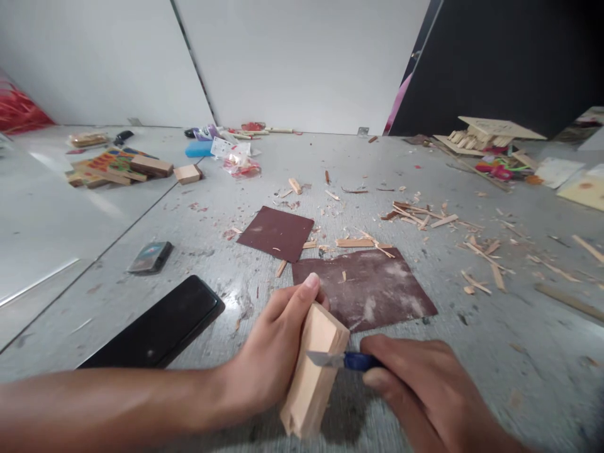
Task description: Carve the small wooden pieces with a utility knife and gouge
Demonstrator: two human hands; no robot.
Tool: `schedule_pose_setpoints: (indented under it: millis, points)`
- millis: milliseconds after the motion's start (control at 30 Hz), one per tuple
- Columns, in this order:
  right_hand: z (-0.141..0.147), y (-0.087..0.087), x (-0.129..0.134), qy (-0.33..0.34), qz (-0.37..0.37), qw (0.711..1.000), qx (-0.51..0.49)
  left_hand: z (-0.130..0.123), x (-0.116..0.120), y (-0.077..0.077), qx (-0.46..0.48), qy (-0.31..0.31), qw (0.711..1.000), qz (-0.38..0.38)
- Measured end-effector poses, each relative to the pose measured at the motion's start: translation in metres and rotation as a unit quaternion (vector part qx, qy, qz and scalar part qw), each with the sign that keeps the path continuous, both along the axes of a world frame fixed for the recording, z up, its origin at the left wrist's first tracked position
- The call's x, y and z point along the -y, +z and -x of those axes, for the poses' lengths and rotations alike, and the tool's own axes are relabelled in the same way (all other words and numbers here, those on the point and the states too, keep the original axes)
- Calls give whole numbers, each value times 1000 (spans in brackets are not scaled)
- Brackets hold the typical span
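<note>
Wood block [304,396] was on the near side of the big sandpaper sheet [377,286], gripped in the left hand [278,340]. The right hand [415,371] held a blue-handled knife [348,360] across it. Some sides looked cut; shavings [497,277] lay right of the sheet. One rough end seemed unfinished.

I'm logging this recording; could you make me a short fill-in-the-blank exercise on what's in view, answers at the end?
1. The left hand holds a block made of ____.
2. The right hand grips a knife whose handle is coloured ____.
3. The brown sandpaper sheets lying beyond the hands number ____.
4. The smartphone beside the left forearm is coloured ____.

Missing words: wood; blue; two; black.
</note>
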State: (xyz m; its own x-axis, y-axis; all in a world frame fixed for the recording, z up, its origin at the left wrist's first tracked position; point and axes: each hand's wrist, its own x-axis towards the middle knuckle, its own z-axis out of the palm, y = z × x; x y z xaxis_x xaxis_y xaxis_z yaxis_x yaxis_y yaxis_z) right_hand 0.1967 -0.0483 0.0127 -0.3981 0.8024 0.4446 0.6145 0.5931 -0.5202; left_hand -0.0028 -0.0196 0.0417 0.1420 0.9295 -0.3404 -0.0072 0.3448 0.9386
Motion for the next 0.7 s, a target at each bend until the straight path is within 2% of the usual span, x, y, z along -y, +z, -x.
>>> schedule_pose_setpoints:
  millis: [33,133,167,200,333,467,567,700]
  points:
    - [-5,-3,-8,-6,6,1000,3,1,2,0,10,-9,1000,12]
    - [-21,-8,-33,-132,51,990,20,4,7,0,54,-63,995,52]
    - [-24,-8,-37,-165,59,984,25,5,7,-1,68,-63,994,50]
    - [-25,-7,-38,-169,54,984,17,5,6,-2,78,-53,994,46]
    - [-14,5,-19,-48,20,998,-26,4,1,-10,93,-31,995,35]
    - [-2,9,-3,50,-12,998,-41,2,-1,-17,109,-22,993,42]
    - [1,4,-5,81,-17,996,-37,1,-2,-19,104,-21,994,30]
    - [3,-1,-6,75,-16,997,-23,1,-4,-18,72,-26,997,25]
